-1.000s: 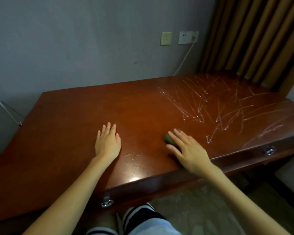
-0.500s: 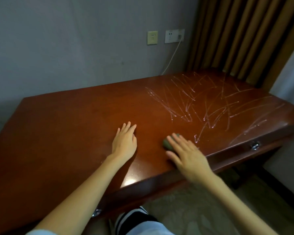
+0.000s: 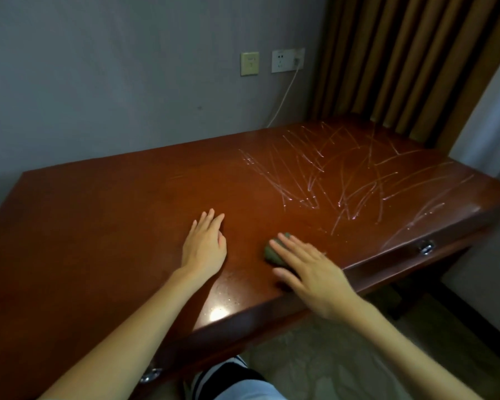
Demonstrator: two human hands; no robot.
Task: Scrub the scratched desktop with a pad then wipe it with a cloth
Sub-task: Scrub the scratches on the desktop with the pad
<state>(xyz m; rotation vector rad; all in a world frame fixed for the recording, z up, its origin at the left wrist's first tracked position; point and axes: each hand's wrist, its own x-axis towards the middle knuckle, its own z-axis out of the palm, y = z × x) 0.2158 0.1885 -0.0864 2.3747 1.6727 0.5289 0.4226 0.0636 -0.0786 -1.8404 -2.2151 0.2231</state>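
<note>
A reddish-brown wooden desktop (image 3: 104, 226) fills the view. White scratch marks (image 3: 338, 180) cross its right half. A small dark green scrubbing pad (image 3: 272, 252) lies near the front edge, mostly covered by my right hand (image 3: 309, 269), which presses on it with straight, spread fingers. My left hand (image 3: 205, 243) rests flat on the bare wood to the left of the pad, fingers straight. No cloth is in view.
A grey wall with a switch and a socket (image 3: 286, 60) stands behind the desk, with a white cable (image 3: 283, 99) running down. Brown curtains (image 3: 401, 59) hang at the right. Drawer pulls (image 3: 426, 246) sit under the front edge. My striped clothing shows below.
My view has swung to the right, so the desk sits further left in frame. My left hand moved right, closer to the pad. My right hand stays on the pad.
</note>
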